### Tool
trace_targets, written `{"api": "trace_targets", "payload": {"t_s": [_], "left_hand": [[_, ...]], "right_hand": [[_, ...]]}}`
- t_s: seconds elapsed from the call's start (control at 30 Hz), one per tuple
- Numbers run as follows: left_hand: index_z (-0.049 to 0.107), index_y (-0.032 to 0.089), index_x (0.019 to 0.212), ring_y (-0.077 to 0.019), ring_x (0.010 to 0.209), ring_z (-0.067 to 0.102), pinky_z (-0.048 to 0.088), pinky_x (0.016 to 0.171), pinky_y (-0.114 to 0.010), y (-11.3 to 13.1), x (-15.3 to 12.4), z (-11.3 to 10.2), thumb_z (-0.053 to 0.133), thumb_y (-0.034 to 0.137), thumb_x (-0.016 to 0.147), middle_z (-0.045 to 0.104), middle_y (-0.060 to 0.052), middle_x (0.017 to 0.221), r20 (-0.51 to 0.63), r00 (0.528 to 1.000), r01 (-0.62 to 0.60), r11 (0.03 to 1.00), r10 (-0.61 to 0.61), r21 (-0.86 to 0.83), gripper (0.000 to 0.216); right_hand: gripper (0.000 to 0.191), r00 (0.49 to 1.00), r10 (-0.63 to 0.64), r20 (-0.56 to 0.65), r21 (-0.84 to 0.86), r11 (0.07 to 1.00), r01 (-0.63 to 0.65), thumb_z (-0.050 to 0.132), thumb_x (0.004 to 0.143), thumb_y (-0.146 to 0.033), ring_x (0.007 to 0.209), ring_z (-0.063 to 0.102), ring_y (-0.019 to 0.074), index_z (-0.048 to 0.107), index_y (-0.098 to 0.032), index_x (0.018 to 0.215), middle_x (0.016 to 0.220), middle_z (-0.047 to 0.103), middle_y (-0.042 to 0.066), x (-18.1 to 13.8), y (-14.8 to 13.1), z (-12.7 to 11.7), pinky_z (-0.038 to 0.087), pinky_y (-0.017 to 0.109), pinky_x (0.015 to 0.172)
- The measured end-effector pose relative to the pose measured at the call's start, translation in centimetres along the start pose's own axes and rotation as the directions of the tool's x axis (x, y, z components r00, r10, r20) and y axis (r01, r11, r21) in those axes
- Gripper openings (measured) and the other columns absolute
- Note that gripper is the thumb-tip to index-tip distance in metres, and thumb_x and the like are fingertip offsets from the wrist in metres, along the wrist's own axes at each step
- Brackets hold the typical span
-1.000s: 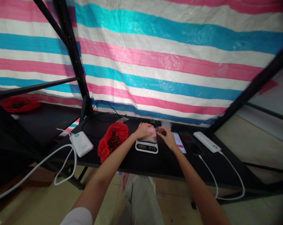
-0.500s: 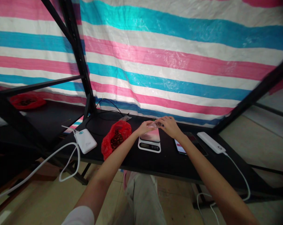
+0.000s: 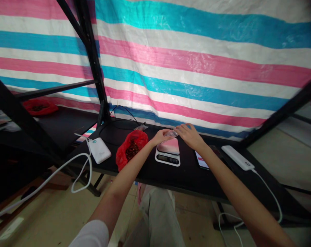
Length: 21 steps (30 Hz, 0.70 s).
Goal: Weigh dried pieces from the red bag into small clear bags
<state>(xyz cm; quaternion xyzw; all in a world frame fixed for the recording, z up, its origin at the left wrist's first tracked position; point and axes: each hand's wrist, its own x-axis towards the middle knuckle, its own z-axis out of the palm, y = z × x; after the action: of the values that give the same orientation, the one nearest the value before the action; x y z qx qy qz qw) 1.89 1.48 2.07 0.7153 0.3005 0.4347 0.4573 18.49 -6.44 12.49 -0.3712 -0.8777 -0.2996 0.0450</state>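
My left hand [image 3: 160,137] is closed on a small clear plastic item [image 3: 171,133], a bag or a cup, which I cannot tell apart. At its right end, the bent fingers of my right hand [image 3: 188,135] pinch the same item. Both hands are over the far edge of a kitchen scale [image 3: 168,147] with a shiny plate and a dark display; its digits are too small to read. Left of the scale, an open red plastic bag [image 3: 121,156] holds dark brown dried bits [image 3: 132,150]. My left forearm passes in front of the bag's right side.
A phone [image 3: 202,160] lies under my right forearm on the black table [image 3: 168,176]. White power banks with cables stand left [image 3: 100,151] and right [image 3: 238,157]. Black metal posts [image 3: 92,55] frame a striped sheet [image 3: 183,61]. Another red bag [image 3: 41,106] lies farther left.
The view has shifted slightly, so things on the table appear a little farther right. My right hand has moved slightly away from the left, and more of the clear plastic shows between them.
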Motion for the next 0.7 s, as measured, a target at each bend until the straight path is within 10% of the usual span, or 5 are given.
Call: {"api": "trace_targets", "payload": {"t_s": [0.33,0.57,0.7], "left_hand": [[0.040,0.014,0.132,-0.0348,0.122,0.040,0.026,0.102,-0.052,0.7,-0.6,1.1,0.062,0.050,0.072,0.044,-0.019,0.133,0.172,0.975,-0.035,0.669,-0.140,0.742,0.073],[0.042,0.020,0.131,-0.0292,0.129,0.032,0.014,0.108,-0.047,7.5,-4.0,-8.7,0.063,0.034,0.074,0.041,-0.012,0.138,0.272,0.961,-0.191,0.600,-0.047,0.777,0.062],[0.043,0.026,0.130,-0.0299,0.128,0.034,0.014,0.107,-0.052,8.5,-5.3,-14.0,0.073,0.022,0.061,0.041,-0.008,0.139,0.336,0.847,-0.123,0.463,-0.411,0.878,0.075]], "right_hand": [[0.031,0.950,0.266,-0.162,0.177,0.955,-0.238,0.045,0.087,-0.027,0.102,0.051,0.0274,0.055,-0.022,0.116,0.111,0.062,0.009,-2.5,-1.1,2.1,0.030,0.045,0.088],[0.030,0.908,0.410,-0.081,0.746,0.630,-0.218,0.054,0.081,-0.036,0.100,0.056,0.0251,0.058,-0.022,0.107,0.107,0.064,0.008,-0.7,-7.8,3.9,0.042,0.040,0.086],[0.030,0.964,0.263,0.038,0.917,0.375,-0.139,0.053,0.083,-0.032,0.100,0.058,0.0188,0.052,-0.021,0.111,0.111,0.063,0.006,3.9,-14.1,3.6,0.043,0.033,0.086]]}}
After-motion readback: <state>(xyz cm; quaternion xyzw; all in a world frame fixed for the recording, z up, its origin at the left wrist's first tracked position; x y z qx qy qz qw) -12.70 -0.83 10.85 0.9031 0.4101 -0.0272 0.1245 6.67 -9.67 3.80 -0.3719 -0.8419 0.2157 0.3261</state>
